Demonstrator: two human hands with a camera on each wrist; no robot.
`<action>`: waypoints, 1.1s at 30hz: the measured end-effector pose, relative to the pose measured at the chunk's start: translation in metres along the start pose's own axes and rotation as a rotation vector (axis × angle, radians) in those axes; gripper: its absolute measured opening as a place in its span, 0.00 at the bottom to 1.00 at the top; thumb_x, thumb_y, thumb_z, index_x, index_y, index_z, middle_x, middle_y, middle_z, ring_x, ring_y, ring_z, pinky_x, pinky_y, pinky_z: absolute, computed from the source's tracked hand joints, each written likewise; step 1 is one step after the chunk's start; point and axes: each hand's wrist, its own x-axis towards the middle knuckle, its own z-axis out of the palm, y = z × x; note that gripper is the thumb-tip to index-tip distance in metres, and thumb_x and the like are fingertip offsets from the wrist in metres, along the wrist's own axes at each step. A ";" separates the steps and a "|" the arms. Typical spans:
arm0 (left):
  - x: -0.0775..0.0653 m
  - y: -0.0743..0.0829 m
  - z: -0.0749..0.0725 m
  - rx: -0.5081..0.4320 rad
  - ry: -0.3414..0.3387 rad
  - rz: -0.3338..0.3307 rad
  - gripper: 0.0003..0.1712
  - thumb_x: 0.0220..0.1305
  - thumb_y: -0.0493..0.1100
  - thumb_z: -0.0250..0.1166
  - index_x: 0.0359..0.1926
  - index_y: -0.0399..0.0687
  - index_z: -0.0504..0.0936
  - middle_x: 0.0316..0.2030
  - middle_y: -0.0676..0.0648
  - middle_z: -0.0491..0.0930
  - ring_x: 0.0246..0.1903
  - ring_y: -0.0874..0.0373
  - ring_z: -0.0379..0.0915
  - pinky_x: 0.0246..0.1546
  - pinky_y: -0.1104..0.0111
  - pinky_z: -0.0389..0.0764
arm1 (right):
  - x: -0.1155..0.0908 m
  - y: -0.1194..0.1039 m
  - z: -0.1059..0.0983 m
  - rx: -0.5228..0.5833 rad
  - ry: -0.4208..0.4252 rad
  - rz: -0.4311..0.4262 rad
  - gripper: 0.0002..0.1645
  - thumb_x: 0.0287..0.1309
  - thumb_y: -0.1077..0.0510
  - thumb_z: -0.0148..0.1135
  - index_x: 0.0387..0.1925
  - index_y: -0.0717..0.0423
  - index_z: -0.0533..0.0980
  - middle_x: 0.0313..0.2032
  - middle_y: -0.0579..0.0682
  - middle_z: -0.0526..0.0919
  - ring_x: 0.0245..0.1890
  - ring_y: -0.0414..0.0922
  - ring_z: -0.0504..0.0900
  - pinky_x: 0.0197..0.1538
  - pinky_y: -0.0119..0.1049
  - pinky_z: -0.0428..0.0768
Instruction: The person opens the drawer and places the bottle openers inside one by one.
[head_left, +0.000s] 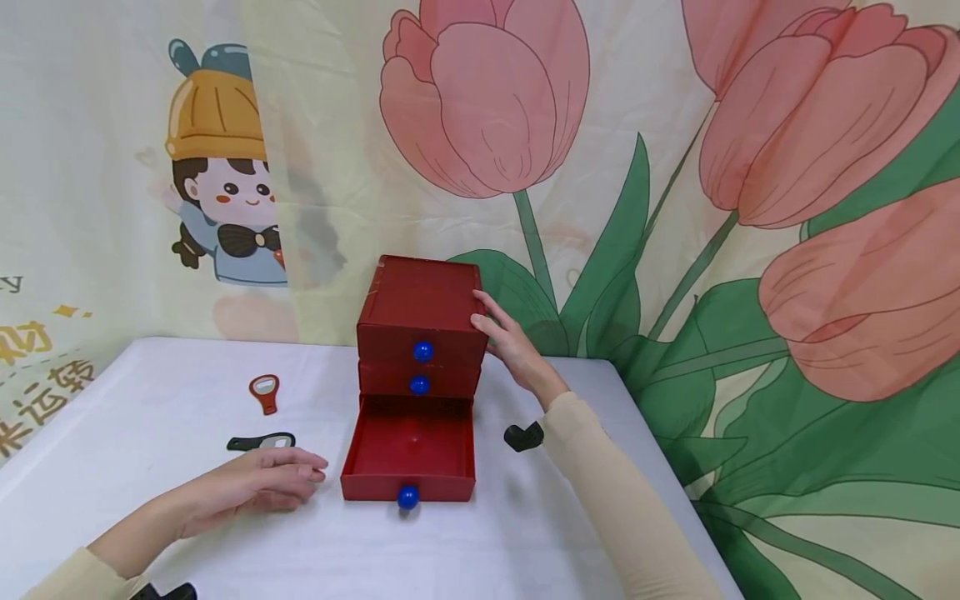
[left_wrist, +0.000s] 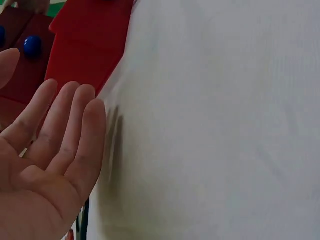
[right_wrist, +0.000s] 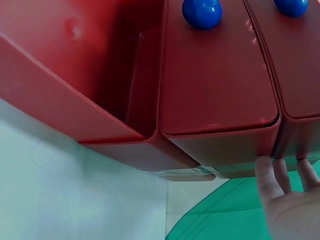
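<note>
A dark red chest of drawers (head_left: 423, 292) with blue ball knobs stands on the table, its bottom drawer (head_left: 408, 450) pulled out and holding nothing. The two drawers above it are closed. My right hand (head_left: 517, 346) rests its fingers against the chest's right side near the top; in the right wrist view the fingertips touch that side wall. To the left of the open drawer, my left hand (head_left: 258, 487) hovers with loosely extended fingers and an empty palm, as the left wrist view shows. Just beyond it lies a black-handled magnifying glass (head_left: 243, 443), partly covered by the hand.
A small red magnifying glass (head_left: 265, 393) lies farther back on the left of the white-covered table (head_left: 172, 392). A curtain (head_left: 337, 167) printed with tulips and a cartoon child hangs behind the table. The table's right edge slopes away beyond my right arm.
</note>
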 end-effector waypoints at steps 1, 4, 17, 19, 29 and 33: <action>-0.001 0.003 -0.005 0.061 0.040 0.014 0.29 0.82 0.46 0.58 0.75 0.34 0.69 0.66 0.35 0.79 0.60 0.48 0.82 0.58 0.62 0.86 | 0.000 0.000 0.000 0.002 -0.002 -0.002 0.37 0.79 0.41 0.55 0.82 0.25 0.58 0.82 0.43 0.54 0.80 0.49 0.55 0.79 0.61 0.63; -0.004 0.010 -0.020 0.269 0.179 0.064 0.34 0.78 0.47 0.65 0.77 0.39 0.67 0.66 0.35 0.78 0.58 0.53 0.83 0.54 0.65 0.87 | -0.001 0.000 0.000 0.004 -0.006 -0.005 0.37 0.79 0.41 0.55 0.83 0.26 0.57 0.82 0.43 0.54 0.80 0.49 0.55 0.79 0.61 0.63; -0.009 0.011 -0.071 0.968 0.465 0.362 0.38 0.57 0.55 0.83 0.68 0.55 0.81 0.57 0.48 0.87 0.54 0.69 0.78 0.52 0.69 0.84 | -0.001 0.002 0.000 0.006 -0.017 -0.017 0.38 0.78 0.41 0.56 0.82 0.26 0.57 0.82 0.43 0.54 0.80 0.50 0.56 0.78 0.60 0.64; -0.007 0.010 -0.075 1.003 0.456 0.350 0.40 0.56 0.57 0.83 0.68 0.54 0.81 0.58 0.49 0.86 0.55 0.62 0.79 0.52 0.65 0.85 | -0.001 0.002 0.000 0.008 -0.015 -0.022 0.37 0.78 0.41 0.55 0.82 0.26 0.58 0.82 0.43 0.55 0.79 0.50 0.56 0.78 0.61 0.64; 0.004 -0.003 -0.084 1.144 0.366 0.228 0.43 0.52 0.59 0.84 0.66 0.47 0.83 0.58 0.40 0.83 0.57 0.38 0.79 0.55 0.37 0.81 | -0.002 0.000 0.001 0.004 -0.015 -0.025 0.37 0.78 0.41 0.55 0.82 0.27 0.57 0.82 0.43 0.54 0.80 0.50 0.56 0.78 0.62 0.63; 0.007 -0.005 -0.086 1.188 0.355 0.185 0.40 0.53 0.59 0.83 0.64 0.48 0.85 0.54 0.41 0.83 0.51 0.44 0.78 0.50 0.43 0.83 | -0.003 0.000 0.001 0.005 -0.016 -0.034 0.37 0.78 0.41 0.54 0.82 0.27 0.57 0.82 0.43 0.54 0.80 0.50 0.55 0.78 0.63 0.63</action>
